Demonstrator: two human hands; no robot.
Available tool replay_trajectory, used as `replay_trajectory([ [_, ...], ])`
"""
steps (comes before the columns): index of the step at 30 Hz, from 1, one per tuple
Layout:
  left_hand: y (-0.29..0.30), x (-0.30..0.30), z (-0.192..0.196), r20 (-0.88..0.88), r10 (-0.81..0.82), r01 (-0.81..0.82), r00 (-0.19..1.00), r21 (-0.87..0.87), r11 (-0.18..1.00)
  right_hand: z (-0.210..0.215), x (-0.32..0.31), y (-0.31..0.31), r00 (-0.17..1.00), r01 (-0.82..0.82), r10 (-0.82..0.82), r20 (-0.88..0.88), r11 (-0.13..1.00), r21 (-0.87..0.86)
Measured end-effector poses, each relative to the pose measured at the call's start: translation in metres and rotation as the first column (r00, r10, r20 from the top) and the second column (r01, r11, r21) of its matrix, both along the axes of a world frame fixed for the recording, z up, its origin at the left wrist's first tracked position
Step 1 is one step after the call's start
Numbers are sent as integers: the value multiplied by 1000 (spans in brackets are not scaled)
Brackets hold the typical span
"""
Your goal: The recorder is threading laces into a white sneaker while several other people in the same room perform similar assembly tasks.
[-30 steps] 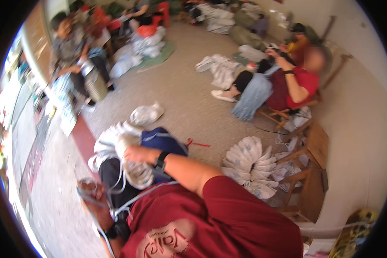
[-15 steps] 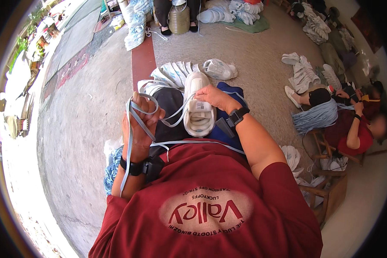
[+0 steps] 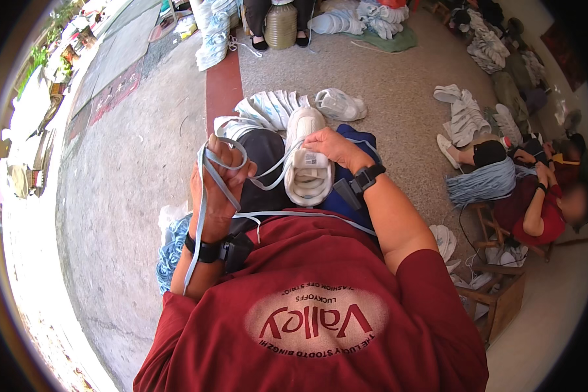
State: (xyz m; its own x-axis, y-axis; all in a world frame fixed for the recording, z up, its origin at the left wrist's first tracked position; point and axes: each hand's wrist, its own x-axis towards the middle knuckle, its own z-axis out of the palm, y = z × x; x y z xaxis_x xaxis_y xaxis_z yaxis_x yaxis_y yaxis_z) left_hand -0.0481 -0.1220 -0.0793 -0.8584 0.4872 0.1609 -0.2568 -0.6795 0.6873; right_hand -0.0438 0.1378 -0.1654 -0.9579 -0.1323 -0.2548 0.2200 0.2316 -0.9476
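Note:
A white sneaker [image 3: 305, 122] lies on my lap with its toe pointing away from me and its tongue label showing. My left hand [image 3: 217, 186] is raised to the left of it, fingers curled round a light blue shoelace [image 3: 266, 188]. That lace loops over the fingers, hangs down along my forearm and also runs across to the sneaker's eyelets. Over the eyelets, my right hand [image 3: 336, 147] is closed in a pinch, fingertips touching the upper; what sits between them is hidden. Another stretch of pale lace [image 3: 287, 213] crosses my lap.
Beyond my knees stand a row of white shoe uppers [image 3: 271, 108] and a single white shoe [image 3: 341, 105]. A bundle of blue laces [image 3: 174, 255] hangs at my left. To the right, a seated person [image 3: 536, 206] works beside a wooden stool [image 3: 496, 300]. Another person's legs show at the top.
The whole view has shifted slightly. Both hands keep nearly the same pose, the left with the lace looped over its fingers, the right at the sneaker's eyelets.

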Motion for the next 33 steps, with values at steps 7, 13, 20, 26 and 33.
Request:
replay_trajectory([
  [7,4,5,8,75,44,-43,996,-14,999,-2,-1,1,1000,-9,10,-8,1000,12],
  [13,4,4,8,73,41,-41,997,-10,999,2,0,-1,1000,5,-5,-10,1000,3],
  [20,1,-1,11,67,45,-44,997,-14,999,11,14,-4,991,-106,111,-77,992,67],
  [26,-3,-6,30,-69,97,-95,993,25,995,9,66,-35,758,-20,436,-485,759,651],
  [33,7,0,63,-151,-56,74,987,113,991,2,59,-38,693,77,581,-427,529,845],
])
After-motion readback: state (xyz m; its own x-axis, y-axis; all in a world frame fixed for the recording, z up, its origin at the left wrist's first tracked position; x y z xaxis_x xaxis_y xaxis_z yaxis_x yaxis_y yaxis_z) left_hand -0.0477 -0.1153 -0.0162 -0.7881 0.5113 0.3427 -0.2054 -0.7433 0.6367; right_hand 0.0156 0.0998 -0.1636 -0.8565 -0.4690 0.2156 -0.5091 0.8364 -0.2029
